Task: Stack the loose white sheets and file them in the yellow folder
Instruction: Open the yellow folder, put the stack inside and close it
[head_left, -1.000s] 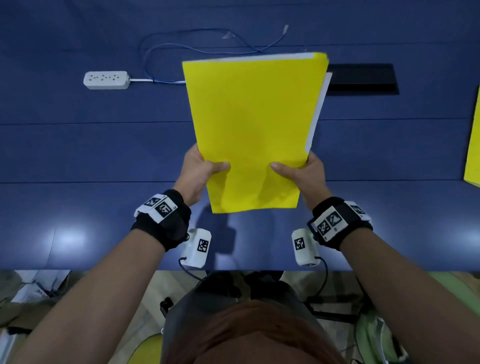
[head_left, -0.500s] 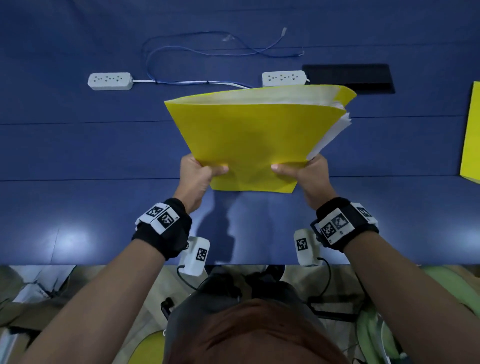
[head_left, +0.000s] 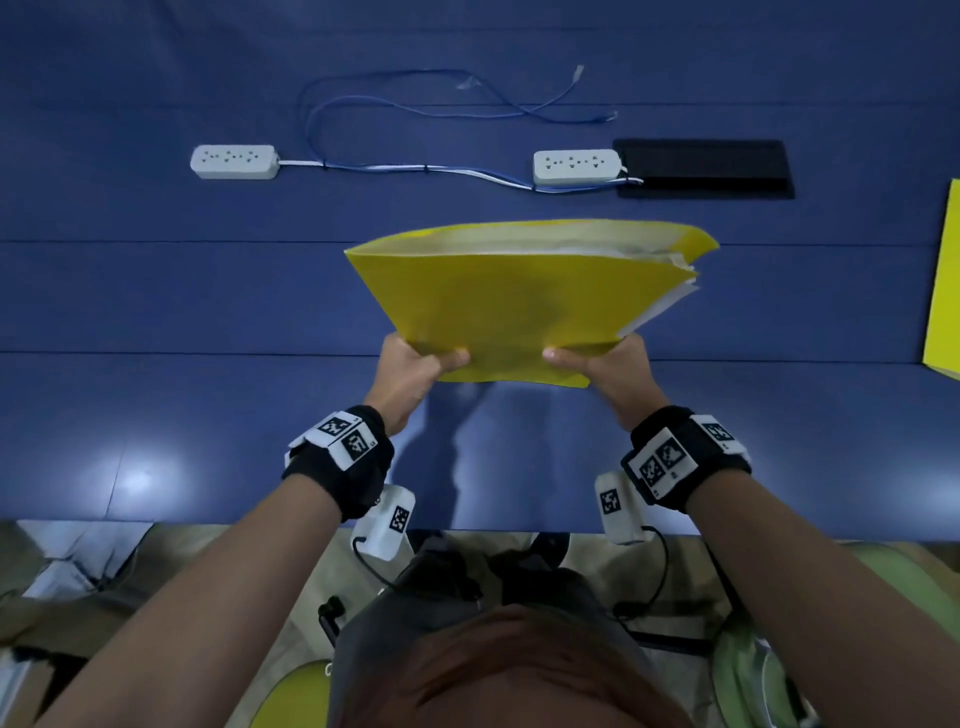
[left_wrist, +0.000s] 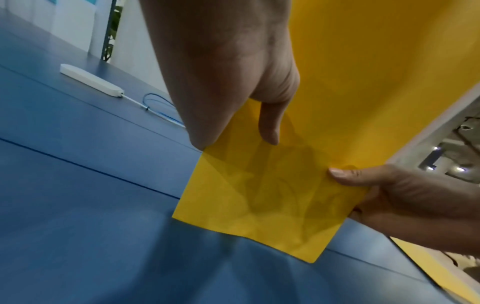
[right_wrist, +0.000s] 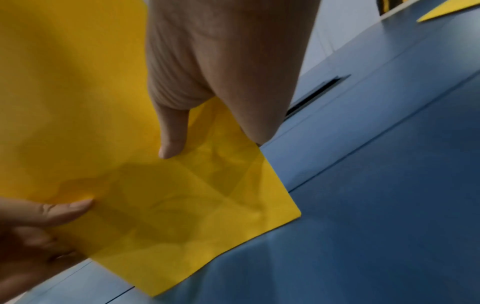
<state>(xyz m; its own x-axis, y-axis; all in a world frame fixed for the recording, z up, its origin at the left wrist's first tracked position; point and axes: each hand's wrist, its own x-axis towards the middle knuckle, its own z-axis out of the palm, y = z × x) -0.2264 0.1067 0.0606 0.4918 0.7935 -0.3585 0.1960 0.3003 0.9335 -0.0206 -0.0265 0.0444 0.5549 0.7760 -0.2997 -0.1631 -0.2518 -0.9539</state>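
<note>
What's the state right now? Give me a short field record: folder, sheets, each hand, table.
folder: yellow folder, held above the blue table, tilted away
sheets: white sheets inside, edges showing at the right side
left hand: left hand grips the near left corner, thumb on top
right hand: right hand grips the near right corner, thumb on top
table: two power strips, blue cable, black panel, second yellow sheet at the right edge
</note>
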